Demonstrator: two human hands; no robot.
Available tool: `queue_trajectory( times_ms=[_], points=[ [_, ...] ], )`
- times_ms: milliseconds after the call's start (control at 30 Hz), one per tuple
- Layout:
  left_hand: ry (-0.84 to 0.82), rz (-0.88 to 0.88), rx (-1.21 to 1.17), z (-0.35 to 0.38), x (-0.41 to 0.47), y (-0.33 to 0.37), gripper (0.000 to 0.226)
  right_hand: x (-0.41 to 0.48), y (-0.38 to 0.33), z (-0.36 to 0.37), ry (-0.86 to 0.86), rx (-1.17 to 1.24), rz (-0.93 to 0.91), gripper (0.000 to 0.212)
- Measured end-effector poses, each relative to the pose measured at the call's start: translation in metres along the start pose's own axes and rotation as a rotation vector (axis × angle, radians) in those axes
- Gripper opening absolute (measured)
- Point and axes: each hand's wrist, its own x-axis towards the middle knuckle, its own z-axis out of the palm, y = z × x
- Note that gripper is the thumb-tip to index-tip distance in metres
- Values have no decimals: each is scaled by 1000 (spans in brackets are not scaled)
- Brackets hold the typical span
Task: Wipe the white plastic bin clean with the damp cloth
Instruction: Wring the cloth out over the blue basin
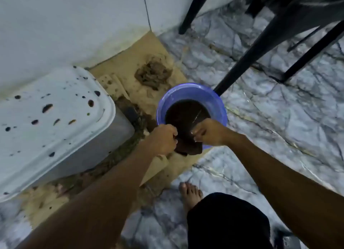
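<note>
Grey-white marble-look tile floor [279,118] all over, plain white wall [55,25] at the back. Next biggest: white plastic bin w/ rounded corners [55,122], far left, tight against that wall, parked on a beige sheet of cardboard [130,62]. Looks filthy tbh. Top face speckled w/ dark blotches and smaller flecks, biggest near the middle and the far edge. Grimy round the base too, w/ brown muck on the cardboard right beside it. Not touched by either hand atm, so zero wiping done by the look of it.

Black furniture legs [260,51] top right, nearest just behind a round blue plastic basin [186,87] of v. dark water. Brown clump of dirt [152,71] on the cardboard beyond the basin. Bare foot [189,193] bottom centre on the tiles.

Left hand [163,138] and right hand [208,132] both clenched round a dark wet cloth [188,146], one at each end, held over the near rim of the basin. Prob the wring-out step, i.e. prep before the actual wipe. Can't tell how much water remains in the cloth.

Next move imo: carry cloth over to the bin on the left, free up one hand, flatten cloth on the top face and hit the big blotches first. Needs firm pressure + maybe a steadying hand on the bin. Worth swapping that water too, otherwise prob just smearing dirt about.
</note>
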Motion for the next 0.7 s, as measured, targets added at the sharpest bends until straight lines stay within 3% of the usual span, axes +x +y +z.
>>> queue_trajectory(
  times_ms=[100,233,433,633,700],
  points=[
    [2,10,154,44,31,-15,42,34,36,37,-44,-97,-1,27],
    [-32,77,343,73,48,-18,53,56,59,63,-67,-232,-49,27],
    [32,74,168,42,11,-5,34,47,38,47,-143,-250,-159,6],
    [236,64,60,6,-82,1,2,-4,-37,19,-120,-282,-409,17],
    [311,41,13,-9,-117,0,9,-26,-66,10,-96,-278,-493,13]
  ],
)
